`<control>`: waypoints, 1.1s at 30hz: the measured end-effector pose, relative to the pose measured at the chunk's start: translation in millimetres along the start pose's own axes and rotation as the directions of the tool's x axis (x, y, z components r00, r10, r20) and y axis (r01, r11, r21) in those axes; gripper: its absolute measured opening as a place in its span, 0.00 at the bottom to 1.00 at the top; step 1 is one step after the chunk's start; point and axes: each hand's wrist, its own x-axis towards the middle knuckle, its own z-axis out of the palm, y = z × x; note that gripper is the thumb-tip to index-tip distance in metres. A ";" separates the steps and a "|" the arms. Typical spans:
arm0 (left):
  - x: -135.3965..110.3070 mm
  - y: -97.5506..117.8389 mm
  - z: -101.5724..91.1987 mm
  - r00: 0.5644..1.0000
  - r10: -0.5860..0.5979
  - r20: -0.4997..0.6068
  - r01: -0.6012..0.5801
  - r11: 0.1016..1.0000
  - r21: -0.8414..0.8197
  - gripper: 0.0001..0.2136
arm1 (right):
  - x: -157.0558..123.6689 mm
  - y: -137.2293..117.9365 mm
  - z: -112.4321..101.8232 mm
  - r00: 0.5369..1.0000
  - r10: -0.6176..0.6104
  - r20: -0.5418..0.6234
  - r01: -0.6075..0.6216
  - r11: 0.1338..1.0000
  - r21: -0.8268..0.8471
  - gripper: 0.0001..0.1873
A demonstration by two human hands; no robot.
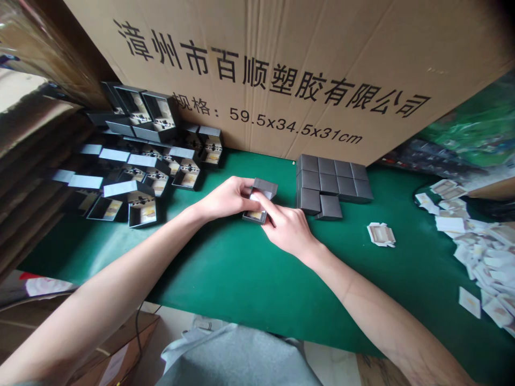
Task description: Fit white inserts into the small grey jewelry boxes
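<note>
subject of work: small box (264, 187), held above the middle of the green table (225, 284), between the open boxes and the closed ones. rigid, dark grey outside, square-edged; lid raised; a white patch and a yellowish one visible inside, partly covered by fingers.

left hand (228, 199): grasping the box from its left side, thumb bent across the opening. right hand (290, 228): index finger stretched into the box, other fingers curled by its near right edge; cannot tell whether it also grips.

left of hands: rows of open boxes (120, 188), lids up, hard dark shells, pale interiors with yellowish patches; some stacked.

right of hands: closed boxes (340, 179), matt dark blocks packed edge to edge, one at the near side slightly askew. further right, a single white tray (381, 235), shallow, with flared flaps, then a loose heap of flat white pieces (493, 257).

behind: large carton (257, 27), brown corrugated cardboard, printed in black.
</note>
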 end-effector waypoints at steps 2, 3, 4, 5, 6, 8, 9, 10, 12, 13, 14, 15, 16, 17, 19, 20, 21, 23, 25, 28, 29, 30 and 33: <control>-0.1 0.2 0.0 1.000 0.000 -0.002 0.000 1.000 -0.001 0.08 | -0.1 0.1 0.2 1.000 0.001 -0.003 -0.001 1.000 0.001 0.31; -0.2 0.3 0.0 1.000 0.001 -0.002 -0.001 1.000 -0.001 0.08 | 0.0 0.0 0.0 1.000 0.001 -0.004 -0.001 1.000 0.003 0.31; -0.3 0.3 0.1 1.000 0.002 0.000 -0.002 1.000 -0.001 0.08 | 0.1 -0.1 -0.4 1.000 0.000 -0.003 0.000 1.000 0.005 0.30; -0.3 0.2 0.1 1.000 0.002 0.001 -0.002 1.000 -0.002 0.08 | 0.2 -0.2 -0.8 1.000 0.000 -0.003 0.000 1.000 0.007 0.30; -0.3 0.1 0.1 1.000 0.003 0.001 -0.003 1.000 -0.002 0.08 | 0.3 -0.4 -1.3 1.000 0.000 -0.003 0.000 1.000 0.008 0.30; -0.2 -0.2 0.1 1.000 0.002 0.001 -0.002 1.000 -0.002 0.07 | 0.5 -0.5 -1.9 1.000 0.000 -0.005 0.000 1.000 0.010 0.30; -0.1 -0.4 0.1 1.000 0.001 0.000 -0.001 1.000 -0.003 0.08 | 0.6 -0.6 -2.0 1.000 0.000 -0.005 0.000 1.000 0.011 0.30; 0.0 -0.5 0.1 1.000 0.000 -0.001 0.000 1.000 -0.003 0.08 | 0.6 -0.5 -1.9 1.000 0.000 -0.005 0.000 1.000 0.012 0.30; 0.1 -0.6 -0.1 1.000 -0.001 -0.002 0.001 1.000 0.001 0.08 | 0.5 -0.4 -1.4 1.000 0.001 -0.002 -0.001 1.000 0.013 0.30; 0.1 -0.6 -0.1 1.000 -0.002 -0.001 0.002 1.000 0.003 0.08 | 0.4 -0.3 -1.0 1.000 0.003 0.000 -0.003 1.000 0.011 0.30; 0.1 -0.6 -0.2 1.000 -0.003 -0.001 0.003 1.000 0.006 0.08 | 0.3 -0.2 -0.6 1.000 0.004 0.000 -0.004 1.000 0.010 0.30; 0.1 -0.6 -0.3 1.000 -0.003 -0.002 0.003 1.000 0.010 0.08 | 0.2 -0.1 -0.3 1.000 0.004 -0.001 -0.004 1.000 0.008 0.30; 0.0 -0.7 -0.3 1.000 -0.004 -0.002 0.004 1.000 0.011 0.08 | 0.1 0.0 -0.1 1.000 0.003 -0.005 -0.003 1.000 0.007 0.30; -0.1 -0.8 -0.3 1.000 -0.004 -0.003 0.004 1.000 0.011 0.08 | 0.1 0.0 0.0 1.000 0.003 -0.008 -0.003 1.000 0.006 0.30; -0.1 -1.1 -0.2 1.000 -0.006 -0.003 0.006 1.000 0.006 0.08 | 0.1 0.0 -0.2 1.000 0.002 -0.011 -0.002 1.000 0.006 0.30; -0.2 -1.1 -0.2 1.000 -0.007 -0.004 0.007 1.000 0.004 0.09 | 0.1 0.0 -0.5 1.000 0.001 -0.011 -0.001 1.000 0.006 0.30; -0.2 -1.0 -0.1 1.000 -0.009 -0.005 0.009 1.000 0.003 0.09 | 0.2 -0.1 -0.8 1.000 0.001 -0.010 -0.001 1.000 0.007 0.30; -0.4 -0.3 0.1 1.000 -0.008 -0.006 0.008 1.000 0.004 0.09 | 0.3 -0.1 -1.4 1.000 -0.002 -0.008 0.002 1.000 0.011 0.30; -0.4 0.8 0.3 1.000 -0.006 -0.001 0.006 1.000 0.000 0.08 | 0.3 -0.1 -1.7 1.000 -0.002 -0.008 0.002 1.000 0.012 0.30; -0.5 2.1 0.4 1.000 -0.007 0.004 0.007 1.000 -0.010 0.08 | 0.2 0.1 -1.4 1.000 0.000 -0.006 0.000 1.000 0.007 0.30; -0.5 2.3 0.4 1.000 -0.007 0.002 0.007 1.000 -0.010 0.08 | 0.1 0.1 -1.2 1.000 0.001 -0.005 -0.001 1.000 0.005 0.30; -0.4 2.5 0.4 1.000 -0.007 0.002 0.007 1.000 -0.010 0.08 | 0.1 0.1 -1.0 1.000 0.001 -0.004 -0.001 1.000 0.003 0.30; -0.4 2.4 0.3 1.000 -0.005 0.001 0.005 1.000 -0.008 0.08 | 0.0 -0.1 -1.0 1.000 0.002 -0.004 -0.002 1.000 0.005 0.30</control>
